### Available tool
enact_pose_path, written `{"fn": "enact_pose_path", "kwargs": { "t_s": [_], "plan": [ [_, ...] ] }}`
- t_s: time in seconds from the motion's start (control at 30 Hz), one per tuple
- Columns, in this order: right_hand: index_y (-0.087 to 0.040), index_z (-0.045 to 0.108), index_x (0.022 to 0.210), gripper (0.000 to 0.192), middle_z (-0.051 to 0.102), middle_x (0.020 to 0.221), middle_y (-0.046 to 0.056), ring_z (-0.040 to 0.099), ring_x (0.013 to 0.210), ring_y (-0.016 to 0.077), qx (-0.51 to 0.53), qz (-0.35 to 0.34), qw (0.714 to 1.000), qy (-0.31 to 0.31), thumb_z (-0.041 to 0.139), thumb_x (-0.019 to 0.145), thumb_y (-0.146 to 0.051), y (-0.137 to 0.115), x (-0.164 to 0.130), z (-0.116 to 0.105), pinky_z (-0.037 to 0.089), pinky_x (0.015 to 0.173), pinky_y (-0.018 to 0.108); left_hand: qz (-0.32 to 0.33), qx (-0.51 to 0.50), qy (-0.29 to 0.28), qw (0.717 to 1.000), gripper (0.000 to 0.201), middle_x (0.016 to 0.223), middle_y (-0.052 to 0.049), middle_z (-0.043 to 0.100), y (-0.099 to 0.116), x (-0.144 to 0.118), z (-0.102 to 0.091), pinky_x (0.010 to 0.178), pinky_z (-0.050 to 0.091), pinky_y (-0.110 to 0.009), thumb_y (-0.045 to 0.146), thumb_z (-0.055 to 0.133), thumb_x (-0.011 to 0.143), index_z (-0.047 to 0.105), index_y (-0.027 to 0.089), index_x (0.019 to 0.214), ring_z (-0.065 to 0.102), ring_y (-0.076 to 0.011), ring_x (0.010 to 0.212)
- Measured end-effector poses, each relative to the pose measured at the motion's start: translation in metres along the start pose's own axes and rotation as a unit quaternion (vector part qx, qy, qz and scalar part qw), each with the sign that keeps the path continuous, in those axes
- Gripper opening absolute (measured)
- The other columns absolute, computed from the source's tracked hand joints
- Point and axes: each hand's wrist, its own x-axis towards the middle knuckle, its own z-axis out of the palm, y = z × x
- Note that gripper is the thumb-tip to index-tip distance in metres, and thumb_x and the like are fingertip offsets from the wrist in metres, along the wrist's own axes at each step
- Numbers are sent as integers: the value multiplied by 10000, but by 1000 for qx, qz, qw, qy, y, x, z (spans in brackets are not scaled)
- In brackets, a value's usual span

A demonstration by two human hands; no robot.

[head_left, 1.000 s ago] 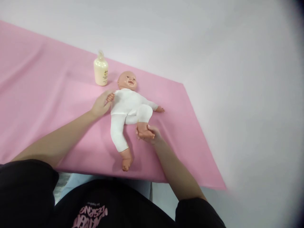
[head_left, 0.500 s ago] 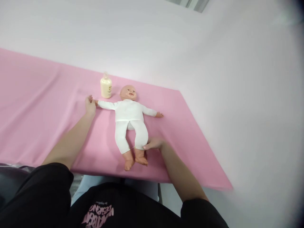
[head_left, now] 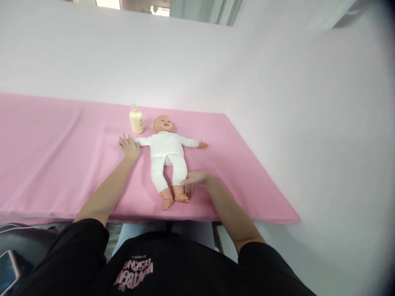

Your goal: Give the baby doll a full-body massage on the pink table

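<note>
Presently, the baby doll (head_left: 166, 143) lies on its back on the pink-covered table (head_left: 247, 181), with its head towards the far edge and its feet near the close edge. The left hand (head_left: 130, 148) is laid flat over the end of one doll arm, its fingers spread apart. The right hand (head_left: 196, 178) is at the lower leg on the side of the right corners; its thumb touches the white cuff, and other fingers are beside the ankle, partly hidden, so I cannot tell if they clamp it. A pump bottle (head_left: 136, 122) stands upright near the far edge, just beside the doll's head.
</note>
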Motion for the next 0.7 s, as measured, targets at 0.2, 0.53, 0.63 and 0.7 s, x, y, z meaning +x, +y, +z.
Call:
{"fn": "enact_pose_path", "kwargs": {
  "t_s": [0.2,0.53,0.63,0.7],
  "plan": [
    [-52,742,943,731,778,729,120,731,628,173,-41,5,999,-10,755,709,-745,-3,-3,-4,594,638,276,132,115,-216,960,702,1698,-260,106,24,-63,-14,1253,108,-632,344,323,1024,199,-30,1605,98,-411,1592],
    [-108,679,1086,239,773,1036,148,755,922,213,187,-110,905,365,629,904,-254,26,-8,-58,600,956,382,272,140,-413,858,783,1717,-177,41,27,-146,-86,1249,62,-650,577,383,1002,209,169,1646,-12,-416,1593],
    [-113,601,1217,311,716,1211,169,718,1091,197,358,-198,818,404,498,934,-189,17,8,-76,563,1048,372,279,86,-431,854,927,1722,-151,46,30,-164,-97,1260,-1,-632,693,492,921,217,185,1645,-19,-401,1599],
    [-122,574,1249,347,680,1281,176,703,1135,184,409,-237,781,408,464,929,-198,7,20,-88,566,1055,344,255,23,-433,864,986,1718,-164,81,33,-172,-98,1265,-34,-612,671,575,886,215,152,1642,5,-390,1603]
  ]
}}
